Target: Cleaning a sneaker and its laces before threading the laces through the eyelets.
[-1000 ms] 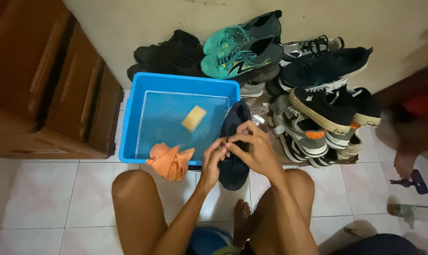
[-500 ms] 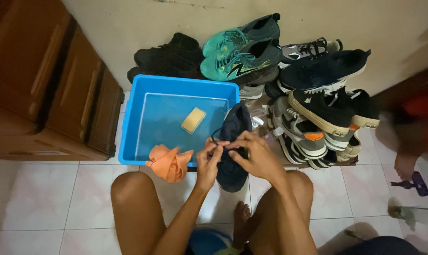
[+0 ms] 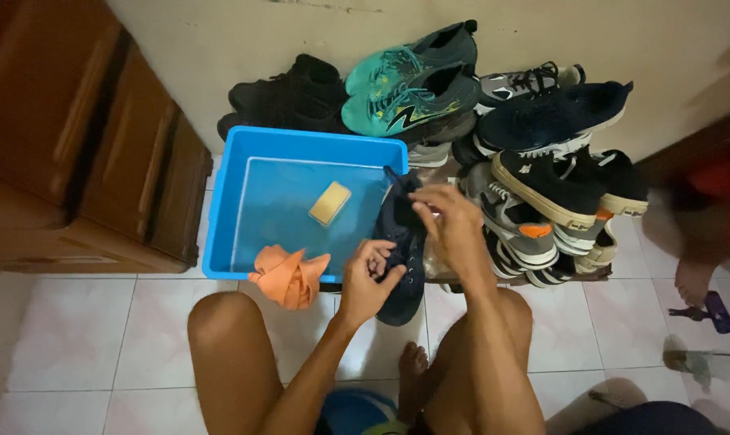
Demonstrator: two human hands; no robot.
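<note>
Head view, looking down past two bare knees at a tiled floor [image 3: 75,354].

Dark blue shoe [image 3: 403,266] in the middle, leaning on the right edge of a blue tub [image 3: 220,209], toe end low by the floor, heel end up. Left hand [image 3: 367,282] curled round the lower part of the shoe, fingers bent in and closed on it. Right hand [image 3: 447,219] up at the top part of the shoe, fingers pinched near the laces; hard to tell just what sits between the fingertips.

Shallow water in the tub, and a small yellow sponge [image 3: 329,202] lying in it. Orange cloth [image 3: 288,276] bunched up and draped over the near rim of the tub, just beside the left hand.

Big heap of other shoes behind and to the right, by the wall: black ones [image 3: 288,97], a teal pair [image 3: 405,84], a dark blue one [image 3: 550,117], and grey ones with orange bits [image 3: 514,225].

Brown wooden cabinet [image 3: 75,145] on the left. Small purple brush [image 3: 715,310] on the floor at far right, next to another person's foot [image 3: 691,278].
</note>
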